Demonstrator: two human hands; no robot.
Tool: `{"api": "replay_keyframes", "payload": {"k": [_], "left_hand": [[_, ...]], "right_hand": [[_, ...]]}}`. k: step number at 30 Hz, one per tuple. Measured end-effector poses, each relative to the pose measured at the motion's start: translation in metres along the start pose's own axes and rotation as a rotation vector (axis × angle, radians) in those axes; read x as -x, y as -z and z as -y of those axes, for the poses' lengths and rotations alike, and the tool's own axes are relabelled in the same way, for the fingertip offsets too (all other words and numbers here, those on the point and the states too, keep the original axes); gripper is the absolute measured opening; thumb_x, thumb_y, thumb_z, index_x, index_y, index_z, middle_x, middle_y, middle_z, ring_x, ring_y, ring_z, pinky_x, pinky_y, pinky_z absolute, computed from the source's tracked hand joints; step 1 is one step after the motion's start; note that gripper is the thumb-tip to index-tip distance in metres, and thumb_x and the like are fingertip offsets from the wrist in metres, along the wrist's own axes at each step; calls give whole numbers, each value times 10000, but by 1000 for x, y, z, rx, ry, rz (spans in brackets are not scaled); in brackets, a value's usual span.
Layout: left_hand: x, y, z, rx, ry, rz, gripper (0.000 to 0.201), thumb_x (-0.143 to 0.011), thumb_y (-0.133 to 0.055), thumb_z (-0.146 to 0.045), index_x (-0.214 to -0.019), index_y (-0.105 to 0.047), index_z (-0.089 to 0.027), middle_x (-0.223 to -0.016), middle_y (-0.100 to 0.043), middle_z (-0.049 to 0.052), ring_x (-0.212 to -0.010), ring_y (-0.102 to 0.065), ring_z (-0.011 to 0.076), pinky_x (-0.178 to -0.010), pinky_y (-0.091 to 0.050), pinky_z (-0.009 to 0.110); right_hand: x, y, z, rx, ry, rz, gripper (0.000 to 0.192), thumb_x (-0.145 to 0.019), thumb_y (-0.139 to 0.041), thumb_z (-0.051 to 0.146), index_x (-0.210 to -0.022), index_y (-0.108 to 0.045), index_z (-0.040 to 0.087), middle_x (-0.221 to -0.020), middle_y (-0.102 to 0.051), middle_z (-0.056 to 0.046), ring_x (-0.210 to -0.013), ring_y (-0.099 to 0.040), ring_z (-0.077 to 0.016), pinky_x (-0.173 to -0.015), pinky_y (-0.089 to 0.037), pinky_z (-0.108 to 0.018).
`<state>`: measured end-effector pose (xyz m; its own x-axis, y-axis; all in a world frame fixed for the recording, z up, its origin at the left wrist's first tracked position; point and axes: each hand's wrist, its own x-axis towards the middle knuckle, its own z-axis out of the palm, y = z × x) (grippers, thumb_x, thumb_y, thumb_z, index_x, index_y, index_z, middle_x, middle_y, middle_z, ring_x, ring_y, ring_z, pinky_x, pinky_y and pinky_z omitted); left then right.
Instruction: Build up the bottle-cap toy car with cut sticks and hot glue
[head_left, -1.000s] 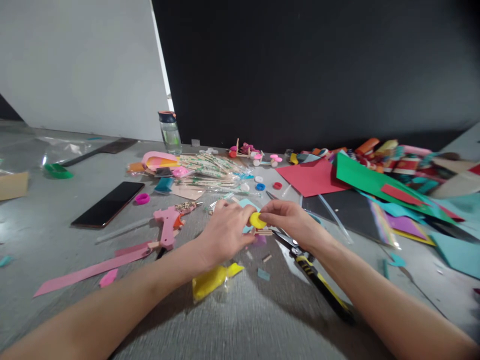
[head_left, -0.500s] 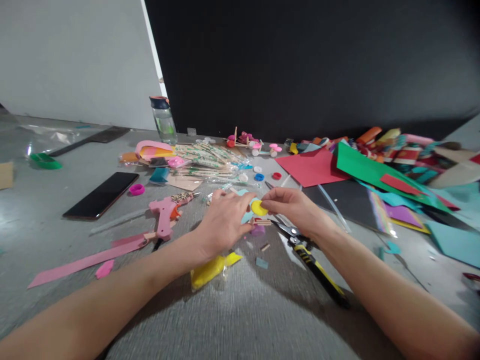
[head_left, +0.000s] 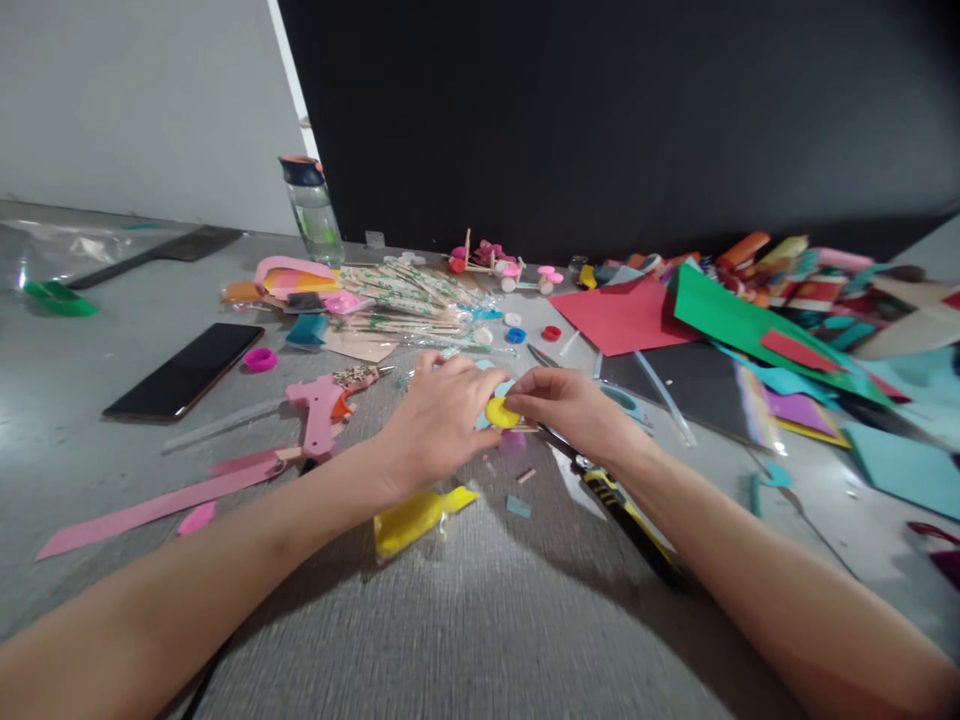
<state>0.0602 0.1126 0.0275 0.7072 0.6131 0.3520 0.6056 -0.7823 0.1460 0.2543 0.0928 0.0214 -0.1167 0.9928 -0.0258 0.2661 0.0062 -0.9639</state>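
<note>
My right hand (head_left: 564, 405) pinches a yellow disc (head_left: 501, 412) between thumb and fingertips. My left hand (head_left: 442, 425) is curled around the edge of a light blue piece (head_left: 486, 368), directly behind the disc; its fingertips are partly hidden. Whether disc and blue piece touch, I cannot tell. Below the hands lie small wooden sticks (head_left: 527, 475) and a blue-grey scrap (head_left: 517, 506). Pliers with black-and-yellow handles (head_left: 626, 518) rest under my right wrist. A bag of yellow clay (head_left: 412, 522) lies below my left hand.
A pink glue gun (head_left: 319, 412) and a phone (head_left: 187, 370) lie left. Behind are bagged wooden sticks (head_left: 405, 290), a water bottle (head_left: 313, 215), bottle caps (head_left: 515, 336) and small wheeled models (head_left: 517, 275). Red (head_left: 622, 322) and green sheets (head_left: 750, 335) lie right.
The view has shifted slightly, so the tabletop things appear farther left and higher. Both hands keep nearly the same hold, the yellow disc still in front of the light blue piece.
</note>
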Motion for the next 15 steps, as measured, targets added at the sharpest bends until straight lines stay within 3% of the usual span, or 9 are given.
{"api": "replay_keyframes", "payload": {"k": [10,15], "left_hand": [[2,-4,-1,6,4,27,307,-947,-636,-346,-1195,-587,-173,-1139,-717,98,-1143,-619,314,-984,-302,501],[1,-5,-2,-4,6,31,306,-957,-617,-362,-1190,-589,-166,-1096,-716,93,-1118,-622,308,-983,-300,493]], "right_hand": [[-1,-2,-6,17,-14,8,216,-722,-778,397,-707,-642,231,-673,-657,-4,-618,-564,-151,-598,-422,-313],[0,-3,-6,2,-5,13,239,-720,-775,415,-758,-616,241,-727,-679,-15,-671,-606,-172,-630,-463,-324]]}}
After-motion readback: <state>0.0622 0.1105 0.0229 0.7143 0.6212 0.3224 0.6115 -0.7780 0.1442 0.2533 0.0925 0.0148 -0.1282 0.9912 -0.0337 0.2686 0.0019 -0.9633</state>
